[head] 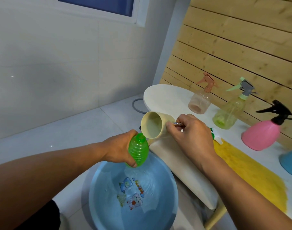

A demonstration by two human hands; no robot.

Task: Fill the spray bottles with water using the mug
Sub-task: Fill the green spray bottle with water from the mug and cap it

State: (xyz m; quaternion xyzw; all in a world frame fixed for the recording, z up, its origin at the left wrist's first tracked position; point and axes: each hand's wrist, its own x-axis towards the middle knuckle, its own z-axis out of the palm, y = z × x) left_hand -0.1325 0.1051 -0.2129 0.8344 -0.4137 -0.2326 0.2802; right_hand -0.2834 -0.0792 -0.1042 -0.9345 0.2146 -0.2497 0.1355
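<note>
My left hand [116, 149] grips a ribbed green bottle [138, 151] with no spray head, held tilted over a blue basin [168, 181] of water on the floor. My right hand [191, 133] holds a cream mug [156, 127] by its handle, tipped so its lip meets the green bottle's open neck. Water sits inside the mug. On the white table [165, 97] stand a peach spray bottle [200, 102], a pale green spray bottle [228, 114] and a pink spray bottle [263, 133].
A yellow patch [251, 173] lies on the table near its front edge. A blue object [290, 162] shows at the right edge. A green-and-white spray head [215, 137] lies behind my right hand. A wooden slat wall backs the table; a grey hose [137, 107] lies on the tiled floor.
</note>
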